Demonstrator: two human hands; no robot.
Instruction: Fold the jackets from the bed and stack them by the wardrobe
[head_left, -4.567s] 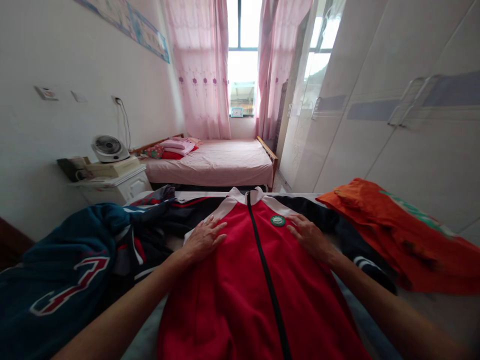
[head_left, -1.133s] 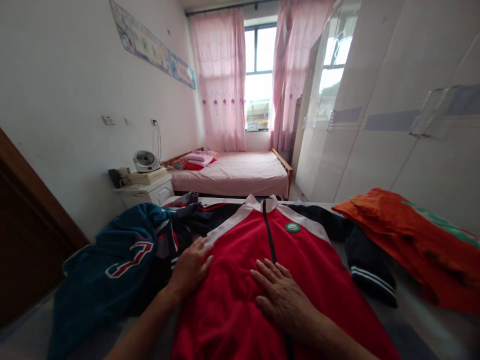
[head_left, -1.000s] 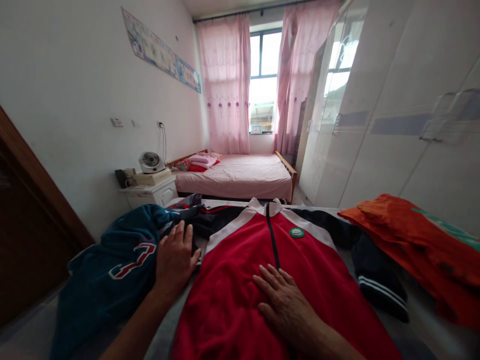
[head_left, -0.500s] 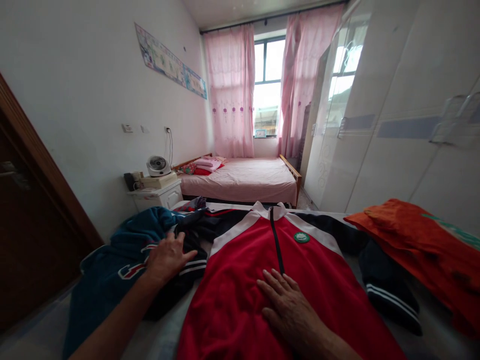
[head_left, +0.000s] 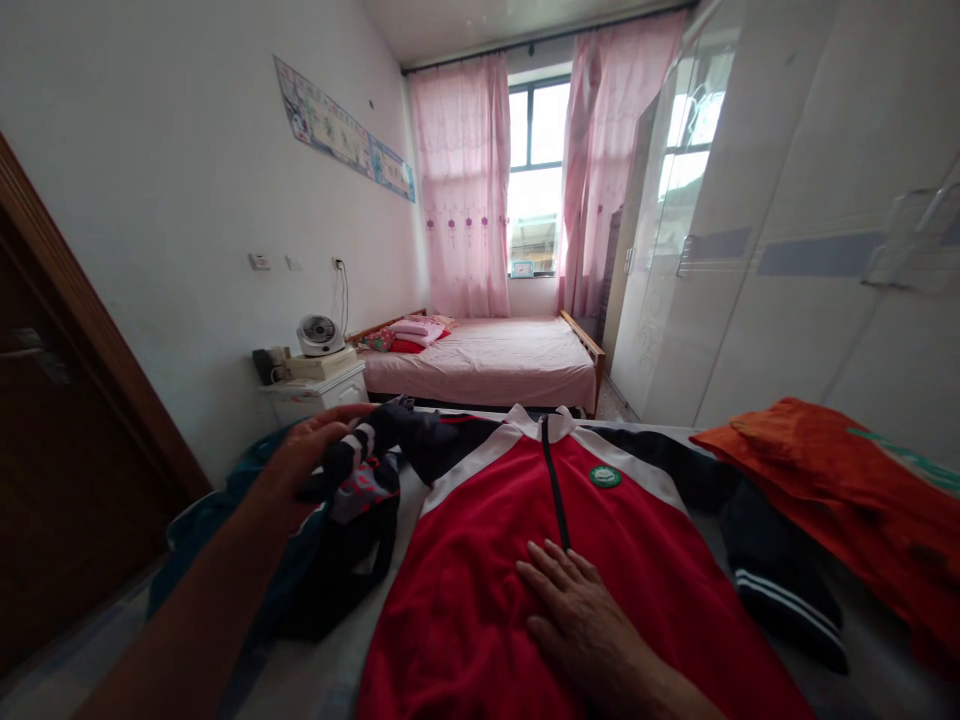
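A red, white and navy zip-up jacket (head_left: 472, 550) lies front side up on the covered surface, its collar away from me and a green round badge on its chest. My left hand (head_left: 311, 450) grips the white-striped cuff of the navy sleeve (head_left: 427, 435) at the left and holds it raised. Flat on the red front, just below the black zip, rests my right hand (head_left: 581, 605) with its fingers stretched out. The other navy sleeve (head_left: 772, 560) lies bent down on the right side.
Left of the jacket, partly behind my left arm, are a teal garment (head_left: 225, 505) and a black garment (head_left: 337, 590). An orange garment (head_left: 817, 470) lies at the right. Beyond stand a bed (head_left: 495, 360), a nightstand (head_left: 330, 395) with a fan (head_left: 319, 335), and white wardrobes (head_left: 795, 340).
My left hand has closed on the striped cuff and lifted it up and to the left, uncovering a grey and red patterned cloth. My right hand stays in place.
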